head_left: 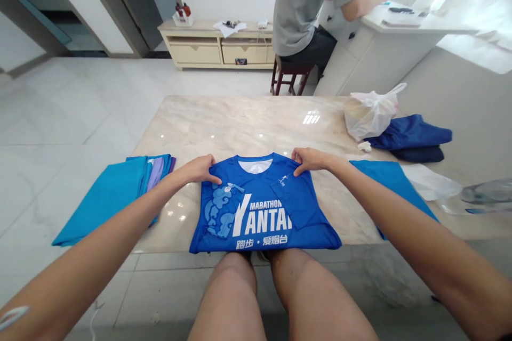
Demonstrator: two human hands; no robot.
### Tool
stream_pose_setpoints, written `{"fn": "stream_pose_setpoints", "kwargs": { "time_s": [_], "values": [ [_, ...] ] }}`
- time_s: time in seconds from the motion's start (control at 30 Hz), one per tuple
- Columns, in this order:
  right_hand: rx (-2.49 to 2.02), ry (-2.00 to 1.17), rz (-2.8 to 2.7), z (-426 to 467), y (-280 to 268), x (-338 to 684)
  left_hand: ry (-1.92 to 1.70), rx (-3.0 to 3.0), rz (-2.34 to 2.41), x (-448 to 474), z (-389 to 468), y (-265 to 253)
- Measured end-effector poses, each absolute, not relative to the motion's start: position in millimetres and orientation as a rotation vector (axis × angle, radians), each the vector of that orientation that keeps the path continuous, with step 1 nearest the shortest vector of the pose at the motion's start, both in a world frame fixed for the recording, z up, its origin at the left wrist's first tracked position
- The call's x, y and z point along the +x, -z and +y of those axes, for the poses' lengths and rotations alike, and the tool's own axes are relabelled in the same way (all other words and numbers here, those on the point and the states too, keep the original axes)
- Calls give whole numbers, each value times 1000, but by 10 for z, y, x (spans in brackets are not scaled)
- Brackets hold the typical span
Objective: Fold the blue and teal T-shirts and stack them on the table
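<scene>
A blue T-shirt [262, 213] with white marathon lettering lies face up on the marble-patterned table. Its collar points away from me, its sleeves are folded in over the front, and its lower edge reaches the near side of the table. At the shirt's left shoulder corner, my left hand [204, 169] pinches the fabric, thumb on top. My right hand [307, 161] grips the right shoulder corner the same way, some fingertips hidden behind the cloth. Beside my left forearm is a pile of folded clothes [106, 192], teal on top. A folded blue garment [384, 178] sits by my right forearm.
The table [240, 117] also holds a tied white plastic bag [372, 112], a crumpled navy garment [414, 136] and a clear plastic bottle [488, 192] on the right. Beyond it, a person in a grey shirt [304, 5] sits on a stool [292, 72] near a low cabinet [196, 53].
</scene>
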State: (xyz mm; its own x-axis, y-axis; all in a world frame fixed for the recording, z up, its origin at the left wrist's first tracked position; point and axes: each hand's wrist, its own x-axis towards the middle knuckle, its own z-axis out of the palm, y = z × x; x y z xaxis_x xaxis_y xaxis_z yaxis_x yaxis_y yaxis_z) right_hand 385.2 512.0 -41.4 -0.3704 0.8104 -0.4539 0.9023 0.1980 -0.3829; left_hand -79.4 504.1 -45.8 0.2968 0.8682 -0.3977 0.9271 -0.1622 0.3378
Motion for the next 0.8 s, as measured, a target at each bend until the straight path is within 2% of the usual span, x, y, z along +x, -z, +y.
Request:
{"fn": "stream_pose_setpoints", "kwargs": {
  "time_s": [0.17, 0.4, 0.6, 0.8],
  "values": [
    [1589, 836, 2235, 4963, 323, 3680, 316, 2098, 1539, -646, 4900, 330],
    [1862, 485, 2399, 4897, 66, 3593, -46, 2196, 1677, -551, 4909, 47],
    [2268, 196, 2456, 5414, -121, 3483, -210, 2170, 1916, -494, 5644, -167],
    [2529, -40, 2628, 6225, -135, 3424, -585, 2299, 1981, -519, 6507, -293]
  ]
}}
